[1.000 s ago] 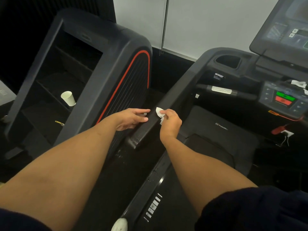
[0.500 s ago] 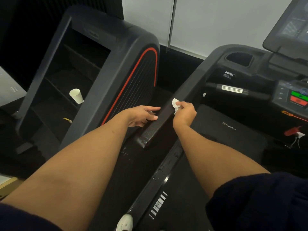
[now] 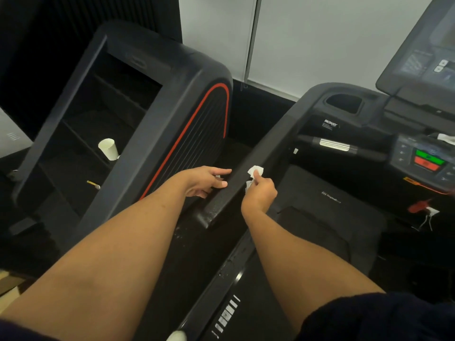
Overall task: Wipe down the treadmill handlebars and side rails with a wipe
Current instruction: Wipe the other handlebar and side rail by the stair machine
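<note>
Pinches wipe [image 3: 254,171] in curled right hand [image 3: 261,193] fingers atop handrail [image 3: 270,143], near its end. Rests left hand [image 3: 206,182], fingers straight, against rail's left edge. Paper cup [image 3: 108,148] tilted on neighbouring machine [image 3: 152,134] shelf, contents unclear.

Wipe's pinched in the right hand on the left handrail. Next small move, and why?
Probably slide the right hand with the wipe up the handrail toward the console: the wipe sits near the rail's near end, most of its length lies ahead, and the left hand rests beside it.
</note>
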Demonstrator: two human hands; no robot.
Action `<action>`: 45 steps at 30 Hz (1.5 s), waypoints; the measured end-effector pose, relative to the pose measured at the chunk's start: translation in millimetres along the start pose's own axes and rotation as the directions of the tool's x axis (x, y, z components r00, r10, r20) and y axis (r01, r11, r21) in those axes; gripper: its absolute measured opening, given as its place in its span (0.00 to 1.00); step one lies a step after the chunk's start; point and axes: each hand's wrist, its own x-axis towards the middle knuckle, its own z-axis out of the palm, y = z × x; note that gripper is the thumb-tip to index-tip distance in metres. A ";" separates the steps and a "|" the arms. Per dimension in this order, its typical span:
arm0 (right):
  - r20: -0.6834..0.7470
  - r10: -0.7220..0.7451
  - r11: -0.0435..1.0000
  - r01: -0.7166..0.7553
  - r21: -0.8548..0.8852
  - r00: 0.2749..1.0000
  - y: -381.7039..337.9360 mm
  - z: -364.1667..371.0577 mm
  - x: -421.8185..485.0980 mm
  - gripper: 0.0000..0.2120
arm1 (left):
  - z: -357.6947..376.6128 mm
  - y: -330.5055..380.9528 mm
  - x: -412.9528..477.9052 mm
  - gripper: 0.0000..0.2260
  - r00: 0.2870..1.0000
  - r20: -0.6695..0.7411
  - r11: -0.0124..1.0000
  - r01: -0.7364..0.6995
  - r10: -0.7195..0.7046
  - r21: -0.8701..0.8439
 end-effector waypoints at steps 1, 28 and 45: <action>0.002 -0.011 1.000 0.011 -0.025 1.000 3.4 -0.1 0.1 0.10 | 0.1 0.4 0.2 0.27 1.000 0.003 1.000 0.003 -0.003 0.002; 0.066 -0.003 0.993 0.011 -0.120 0.998 6.9 -4.8 15.6 0.11 | -1.9 0.3 3.7 0.28 1.000 0.011 0.999 0.022 -0.021 -0.048; 0.198 -0.296 0.925 0.332 -0.184 0.935 31.7 -19.4 -60.4 0.07 | -1.9 -11.5 0.8 0.26 0.998 -0.027 0.992 0.056 -0.059 -0.117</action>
